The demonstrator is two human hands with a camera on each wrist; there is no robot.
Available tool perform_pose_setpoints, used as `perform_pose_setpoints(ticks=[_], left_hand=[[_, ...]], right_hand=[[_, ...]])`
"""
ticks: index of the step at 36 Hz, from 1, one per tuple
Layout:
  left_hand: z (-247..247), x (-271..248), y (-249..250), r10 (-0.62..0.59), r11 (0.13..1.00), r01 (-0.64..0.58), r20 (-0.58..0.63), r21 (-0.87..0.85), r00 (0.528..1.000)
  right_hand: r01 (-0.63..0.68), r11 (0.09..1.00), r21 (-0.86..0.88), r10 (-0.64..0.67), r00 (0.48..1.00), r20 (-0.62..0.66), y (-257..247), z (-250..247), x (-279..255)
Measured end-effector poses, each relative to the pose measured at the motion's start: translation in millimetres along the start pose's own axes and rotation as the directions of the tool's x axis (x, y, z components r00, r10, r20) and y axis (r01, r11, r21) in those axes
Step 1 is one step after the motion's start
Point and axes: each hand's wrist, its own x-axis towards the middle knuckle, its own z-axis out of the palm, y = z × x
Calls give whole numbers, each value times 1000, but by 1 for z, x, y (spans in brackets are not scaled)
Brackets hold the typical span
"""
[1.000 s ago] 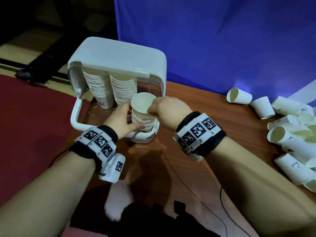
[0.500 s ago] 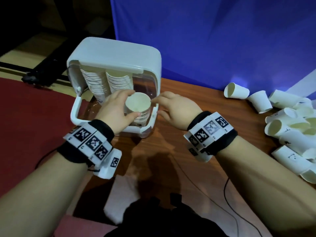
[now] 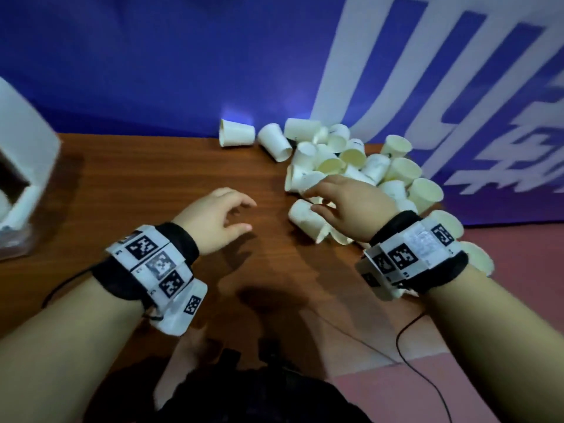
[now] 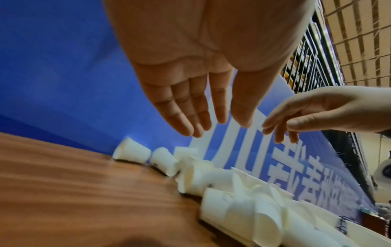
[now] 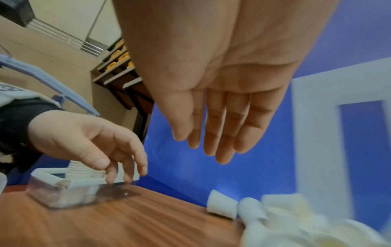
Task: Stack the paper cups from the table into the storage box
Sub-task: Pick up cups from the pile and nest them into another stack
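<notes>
A heap of white paper cups (image 3: 351, 166) lies on its sides at the right of the wooden table (image 3: 152, 184), also seen in the left wrist view as paper cups (image 4: 222, 187). My right hand (image 3: 332, 203) hovers over the near edge of the heap with fingers straight and spread, holding nothing. My left hand (image 3: 225, 215) hangs above bare wood to the left of the heap, fingers relaxed and empty. The white storage box (image 3: 21, 166) sits at the far left edge; in the right wrist view the storage box (image 5: 69, 185) shows stacked cups inside.
A blue banner (image 3: 183, 56) with white lettering stands behind the table. Two single cups (image 3: 236, 133) lie apart at the heap's left. A black cable (image 3: 421, 370) runs across the near right table edge onto the red floor.
Both hands have left the storage box, where the left hand held a cup stack, and have swung right to the cup heap. The view has turned right with them.
</notes>
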Motion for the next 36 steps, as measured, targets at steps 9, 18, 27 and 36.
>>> perform_pose_setpoints(ticks=[9,18,27,36], left_hand=[[158,63,147,-28,999,33,204,-23,979],[262,112,238,148,924,-270,397,270,906],[281,107,235,51,915,-216,434,341,900],[194,57,181,-154,987,145,163,68,975]], right_hand=[[-240,966,-99,250,963,106,194,-5,-132],[-210,973,-97,231,912,339,255,31,-207],[12,994,-112,27,940,340,248,53,-207],[217,976,-18,-212,965,156,206,8,-160]])
